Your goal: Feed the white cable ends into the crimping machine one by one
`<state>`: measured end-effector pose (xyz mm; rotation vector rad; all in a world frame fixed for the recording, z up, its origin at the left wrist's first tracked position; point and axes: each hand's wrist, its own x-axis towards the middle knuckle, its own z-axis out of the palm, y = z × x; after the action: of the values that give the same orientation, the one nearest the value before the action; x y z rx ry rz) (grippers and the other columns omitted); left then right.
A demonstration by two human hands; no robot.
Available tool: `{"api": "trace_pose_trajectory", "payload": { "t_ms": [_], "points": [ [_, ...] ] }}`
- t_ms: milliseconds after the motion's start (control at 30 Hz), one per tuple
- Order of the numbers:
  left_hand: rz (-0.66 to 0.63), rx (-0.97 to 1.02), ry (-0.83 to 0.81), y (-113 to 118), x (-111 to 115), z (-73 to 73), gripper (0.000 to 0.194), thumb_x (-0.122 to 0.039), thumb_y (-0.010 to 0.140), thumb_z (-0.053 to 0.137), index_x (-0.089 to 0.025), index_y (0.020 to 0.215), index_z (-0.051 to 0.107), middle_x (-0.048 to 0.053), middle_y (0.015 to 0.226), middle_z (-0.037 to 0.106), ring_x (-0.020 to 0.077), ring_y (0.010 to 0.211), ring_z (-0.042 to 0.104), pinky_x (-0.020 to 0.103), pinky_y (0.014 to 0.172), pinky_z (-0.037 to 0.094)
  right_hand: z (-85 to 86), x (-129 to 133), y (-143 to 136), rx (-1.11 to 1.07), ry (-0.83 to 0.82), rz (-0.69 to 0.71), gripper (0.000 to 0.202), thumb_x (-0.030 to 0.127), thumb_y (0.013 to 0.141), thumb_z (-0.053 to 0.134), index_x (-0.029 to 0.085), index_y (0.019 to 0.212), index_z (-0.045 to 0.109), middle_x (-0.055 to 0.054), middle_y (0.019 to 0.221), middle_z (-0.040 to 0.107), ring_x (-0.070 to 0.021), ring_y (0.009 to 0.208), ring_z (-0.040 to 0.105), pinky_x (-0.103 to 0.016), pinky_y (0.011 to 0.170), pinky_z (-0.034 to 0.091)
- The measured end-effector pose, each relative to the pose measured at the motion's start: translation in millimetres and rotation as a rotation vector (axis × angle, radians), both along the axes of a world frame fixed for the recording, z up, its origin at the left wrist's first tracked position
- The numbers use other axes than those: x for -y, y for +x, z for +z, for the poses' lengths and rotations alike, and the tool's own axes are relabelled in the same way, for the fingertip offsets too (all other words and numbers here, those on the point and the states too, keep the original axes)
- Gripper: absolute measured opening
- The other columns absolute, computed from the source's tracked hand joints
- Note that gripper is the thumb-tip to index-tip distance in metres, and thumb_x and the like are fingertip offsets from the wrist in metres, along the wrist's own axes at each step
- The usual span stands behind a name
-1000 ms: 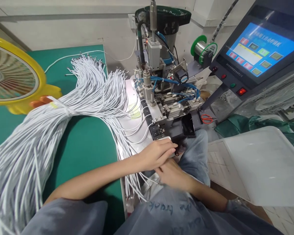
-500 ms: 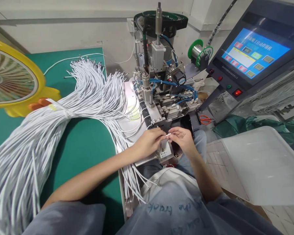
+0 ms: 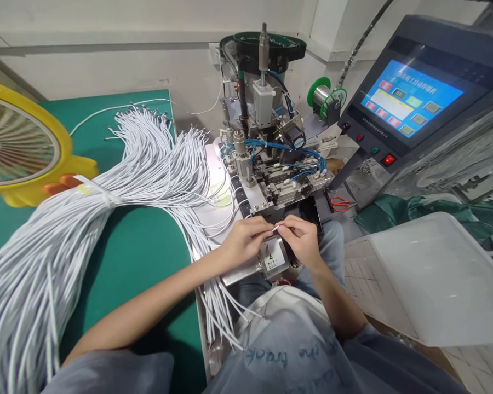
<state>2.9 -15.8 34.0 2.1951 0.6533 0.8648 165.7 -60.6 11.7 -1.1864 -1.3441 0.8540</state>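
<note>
In front of the machine, the fingertips of my left hand (image 3: 246,239) and my right hand (image 3: 303,239) almost meet. Between them is the end of a thin white cable (image 3: 276,227); both hands pinch it, though its tip is too small to make out. Just beyond my fingers stands the soldering machine (image 3: 267,189), with metal slides and blue air tubes. A metal box with a warning label (image 3: 273,255) sits below my hands. To the left lies a large tied bundle of white cables (image 3: 66,235), some strands hanging over the table edge beside my left forearm.
A yellow fan (image 3: 63,164) stands on the green table (image 3: 148,257) at left. The control screen (image 3: 411,98) is at upper right, near a solder wire spool (image 3: 322,96). Orange-handled scissors (image 3: 339,203) lie right of the machine. A white plastic bin (image 3: 439,279) is at right.
The view has shifted slightly, so the machine and screen sit lower and further left. My hands have edged closer to the machine's front, still pinching the white cable.
</note>
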Motion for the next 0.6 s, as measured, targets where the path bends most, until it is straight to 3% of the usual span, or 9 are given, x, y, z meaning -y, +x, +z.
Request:
{"api": "trace_pose_trajectory", "payload": {
  "t_ms": [200, 333, 500, 600],
  "points": [
    [-0.056, -0.176, 0.138, -3.8, -4.3, -3.2, 0.027, -0.017, 0.091, 0.038, -0.013, 0.097, 0.064, 0.007, 0.076, 0.058, 0.0122, 0.068, 0.053, 0.022, 0.060, 0.042, 5.1, -10.9, 14.6, 0.046, -0.099, 0.175, 0.020, 0.031, 0.075, 0.059, 0.014, 0.070, 0.068, 0.000, 0.058, 0.051, -0.0088, 0.050, 0.042, -0.023, 0.046, 0.033],
    [-0.041, -0.170, 0.194, -3.1, -3.9, -6.9, 0.026, -0.022, 0.092, 0.039, -0.012, 0.096, 0.062, 0.006, 0.074, 0.056, 0.0118, 0.066, 0.052, 0.022, 0.059, 0.041, 4.9, -10.2, 10.4, 0.052, -0.063, 0.071, 0.020, 0.031, 0.073, 0.060, 0.015, 0.064, 0.068, 0.002, 0.050, 0.044, -0.0086, 0.047, 0.036, -0.024, 0.046, 0.032],
    [-0.007, -0.086, 0.180, -1.2, -0.3, -9.1, 0.021, -0.022, 0.090, 0.045, -0.012, 0.089, 0.064, 0.005, 0.072, 0.058, 0.0104, 0.064, 0.052, 0.021, 0.059, 0.041, -1.5, -5.2, -4.3, -0.078, -0.088, -0.034, 0.020, 0.033, 0.073, 0.061, 0.015, 0.069, 0.070, -0.002, 0.059, 0.057, -0.0118, 0.054, 0.048, -0.026, 0.052, 0.038],
    [0.044, -0.023, 0.065, -0.1, 1.9, -8.1, 0.018, -0.021, 0.089, 0.048, -0.013, 0.087, 0.065, 0.004, 0.071, 0.060, 0.0098, 0.063, 0.053, 0.021, 0.059, 0.041, -4.4, -4.2, -8.3, -0.085, -0.074, -0.067, 0.023, 0.035, 0.075, 0.060, 0.015, 0.072, 0.070, -0.003, 0.063, 0.060, -0.0130, 0.058, 0.051, -0.026, 0.055, 0.040]
  ]
}}
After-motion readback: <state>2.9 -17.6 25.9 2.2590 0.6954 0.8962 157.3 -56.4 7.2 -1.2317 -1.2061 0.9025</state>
